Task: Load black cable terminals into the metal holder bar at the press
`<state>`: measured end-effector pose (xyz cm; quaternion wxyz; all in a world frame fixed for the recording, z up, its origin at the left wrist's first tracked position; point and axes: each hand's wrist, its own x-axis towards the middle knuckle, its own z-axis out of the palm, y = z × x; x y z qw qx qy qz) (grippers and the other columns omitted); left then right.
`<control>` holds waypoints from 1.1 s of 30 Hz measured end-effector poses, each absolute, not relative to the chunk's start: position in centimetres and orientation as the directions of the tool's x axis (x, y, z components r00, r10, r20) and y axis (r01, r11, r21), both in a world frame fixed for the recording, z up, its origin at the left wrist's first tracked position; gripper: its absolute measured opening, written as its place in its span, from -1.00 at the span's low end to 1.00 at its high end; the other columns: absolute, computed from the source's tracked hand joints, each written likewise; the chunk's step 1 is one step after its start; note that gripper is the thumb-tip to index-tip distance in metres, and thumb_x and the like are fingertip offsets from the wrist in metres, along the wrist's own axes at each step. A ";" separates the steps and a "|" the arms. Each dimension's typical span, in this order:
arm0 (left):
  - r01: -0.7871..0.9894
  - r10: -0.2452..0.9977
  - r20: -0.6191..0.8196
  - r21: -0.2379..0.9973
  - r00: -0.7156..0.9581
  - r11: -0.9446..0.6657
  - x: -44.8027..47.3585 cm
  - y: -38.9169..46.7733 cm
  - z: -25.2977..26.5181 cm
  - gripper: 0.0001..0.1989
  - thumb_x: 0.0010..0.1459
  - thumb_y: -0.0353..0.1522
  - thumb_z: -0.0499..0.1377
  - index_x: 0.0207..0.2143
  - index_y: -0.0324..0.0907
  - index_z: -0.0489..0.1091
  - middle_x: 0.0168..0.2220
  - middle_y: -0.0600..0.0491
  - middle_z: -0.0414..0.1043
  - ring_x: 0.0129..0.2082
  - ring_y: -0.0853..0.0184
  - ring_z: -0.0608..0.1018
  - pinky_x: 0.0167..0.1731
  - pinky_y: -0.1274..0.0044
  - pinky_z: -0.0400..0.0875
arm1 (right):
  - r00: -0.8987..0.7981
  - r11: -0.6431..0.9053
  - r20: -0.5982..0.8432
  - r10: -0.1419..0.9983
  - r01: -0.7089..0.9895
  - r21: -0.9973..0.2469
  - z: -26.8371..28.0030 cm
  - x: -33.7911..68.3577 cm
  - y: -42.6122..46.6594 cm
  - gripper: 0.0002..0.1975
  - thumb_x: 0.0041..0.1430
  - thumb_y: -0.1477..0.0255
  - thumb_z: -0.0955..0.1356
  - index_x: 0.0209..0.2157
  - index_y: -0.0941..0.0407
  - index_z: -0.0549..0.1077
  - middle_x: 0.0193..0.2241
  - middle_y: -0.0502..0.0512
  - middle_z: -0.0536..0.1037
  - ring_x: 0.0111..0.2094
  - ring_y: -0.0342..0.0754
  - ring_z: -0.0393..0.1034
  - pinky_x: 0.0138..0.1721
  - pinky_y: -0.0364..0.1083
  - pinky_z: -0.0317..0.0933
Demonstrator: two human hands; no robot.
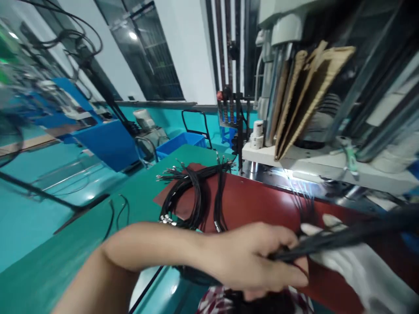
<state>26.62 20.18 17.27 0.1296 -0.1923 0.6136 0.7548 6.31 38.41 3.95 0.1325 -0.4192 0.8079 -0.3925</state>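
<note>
Black cable bundle runs low at the right over the red mat, pinched in the left hand grip. The gloved right hand lies beneath it, grip unclear; more cables rest on the counter

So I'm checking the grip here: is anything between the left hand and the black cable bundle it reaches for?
Nothing visible: the bare left hand already closes on the thin black cable bundle, beside the white-gloved right hand.

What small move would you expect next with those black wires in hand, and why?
Probably feeding the black wire bundle toward the lit machine. The left hand and gloved right hand grip it over the red mat, pointing that way.
</note>
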 end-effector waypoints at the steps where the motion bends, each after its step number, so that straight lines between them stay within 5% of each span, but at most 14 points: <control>1: -0.405 0.029 -0.406 0.898 -0.913 -0.172 24.7 21.2 14.8 -0.83 0.14 -0.31 0.11 -0.21 -0.16 0.28 -0.61 0.19 0.15 -0.69 0.51 0.26 -0.70 0.67 0.17 | -0.620 0.320 0.105 -0.777 -0.534 -0.783 4.4 6.7 37.9 -0.43 0.36 0.09 0.24 0.25 0.12 0.21 0.05 0.29 0.34 0.03 0.10 0.32 -0.05 0.13 0.36; 4: -0.191 -0.146 -0.161 0.957 -0.976 0.220 20.6 22.9 8.0 -0.71 0.22 -0.21 0.07 -0.08 -0.19 0.28 -0.42 0.10 0.28 -0.48 0.50 0.32 -0.46 0.62 0.21 | -0.656 0.237 0.098 -0.748 -0.403 -0.884 5.1 7.3 36.1 -0.43 0.45 0.08 0.01 0.33 0.06 0.02 0.09 0.25 0.34 0.04 0.03 0.36 0.01 0.09 0.35; 7: -0.199 -0.184 -0.158 0.952 -0.970 0.232 19.0 23.1 4.7 -0.72 0.29 -0.19 -0.03 -0.12 -0.20 0.26 -0.36 0.10 0.29 -0.37 0.47 0.33 -0.30 0.57 0.21 | -0.695 -0.034 -0.016 -0.719 0.058 -0.998 5.5 6.9 34.5 -0.37 0.32 0.03 0.26 0.25 0.11 0.13 0.12 0.26 0.33 0.08 0.06 0.34 0.13 0.05 0.28; 10: -0.242 -0.173 -0.199 0.927 -0.965 0.286 19.0 22.8 4.4 -0.67 0.31 -0.12 -0.09 -0.19 -0.21 0.20 -0.36 0.09 0.29 -0.35 0.43 0.34 -0.27 0.55 0.22 | -0.791 -0.362 -0.240 -0.563 0.496 -0.789 6.7 5.6 33.4 -0.49 0.24 0.23 0.40 0.14 0.13 0.27 0.06 0.23 0.39 0.06 0.03 0.37 0.12 0.03 0.31; 13: -0.291 -0.143 -0.254 0.849 -0.957 0.442 19.4 22.7 5.3 -0.66 0.33 -0.15 -0.15 -0.06 -0.20 0.17 -0.28 0.00 0.37 -0.27 0.31 0.43 -0.22 0.48 0.27 | -0.810 -0.546 -0.395 -0.434 0.585 -0.600 8.4 4.4 32.5 -0.80 0.39 0.41 0.25 -0.01 0.10 0.38 -0.02 0.13 0.46 -0.01 -0.10 0.41 0.08 -0.04 0.35; 17: -0.292 -0.066 -0.340 0.674 -0.938 0.678 19.7 23.7 6.3 -0.67 0.34 -0.26 -0.17 0.03 -0.23 0.17 -0.19 -0.11 0.43 -0.18 0.10 0.52 -0.17 0.32 0.36 | -0.753 -0.597 -0.511 -0.415 0.649 -0.471 8.7 3.2 31.7 -0.83 0.44 0.46 0.20 -0.08 0.15 0.40 -0.18 0.09 0.48 -0.15 -0.19 0.45 -0.09 -0.14 0.43; 21: -0.219 0.024 -0.368 0.602 -0.929 0.768 19.4 23.3 6.9 -0.64 0.33 -0.14 -0.10 -0.06 -0.22 0.25 -0.21 -0.07 0.47 -0.19 0.04 0.55 -0.22 0.27 0.43 | -0.685 -0.529 -0.450 -0.573 0.729 -0.435 6.5 1.8 31.4 -0.71 0.46 0.32 0.18 -0.06 0.23 0.39 -0.48 -0.01 0.33 -0.52 -0.26 0.29 -0.54 -0.26 0.29; 24: -0.229 -0.078 -0.292 0.529 -0.953 0.817 17.5 20.0 6.3 -0.48 0.32 -0.01 -0.20 -0.25 -0.19 0.34 -0.24 -0.03 0.47 -0.23 0.13 0.54 -0.22 0.32 0.43 | -0.470 -0.288 -0.375 -0.799 0.847 -0.447 4.7 0.7 31.5 -0.62 0.31 0.25 0.37 -0.06 0.29 0.39 -0.66 -0.16 0.05 -0.73 -0.31 -0.06 -0.74 -0.27 -0.03; 27: -0.338 -0.345 -0.032 0.307 -0.938 0.890 14.2 14.7 4.1 -0.58 0.36 -0.18 -0.18 -0.13 -0.25 0.36 -0.11 -0.08 0.40 -0.10 0.17 0.46 -0.10 0.33 0.38 | -0.331 -0.060 -0.439 -0.835 0.849 -0.526 3.6 0.6 31.4 -0.47 0.02 0.34 0.56 -0.06 0.28 0.37 -0.64 -0.17 0.14 -0.72 -0.35 -0.09 -0.72 -0.30 -0.09; 30: -0.348 -0.361 0.084 0.136 -0.929 0.927 10.8 10.3 0.9 -0.62 0.31 -0.23 0.00 0.08 -0.25 0.26 0.08 -0.11 0.27 0.05 0.09 0.33 -0.01 0.27 0.33 | -0.402 0.021 -0.500 -0.767 0.763 -0.646 2.9 1.0 31.2 -0.53 0.02 0.35 0.56 -0.12 0.24 0.37 -0.37 0.07 0.43 -0.60 -0.31 0.14 -0.62 -0.30 0.06; 33: -0.310 -0.322 0.072 0.136 -0.944 0.941 8.9 8.7 -1.3 -0.69 0.31 -0.24 0.00 -0.01 -0.21 0.32 0.00 -0.05 0.30 0.02 0.16 0.34 -0.05 0.33 0.33 | -0.390 0.103 -0.437 -0.810 0.640 -0.761 2.4 1.5 31.2 -0.59 0.13 0.33 0.50 -0.10 0.27 0.41 -0.25 0.19 0.46 -0.46 -0.23 0.28 -0.46 -0.25 0.22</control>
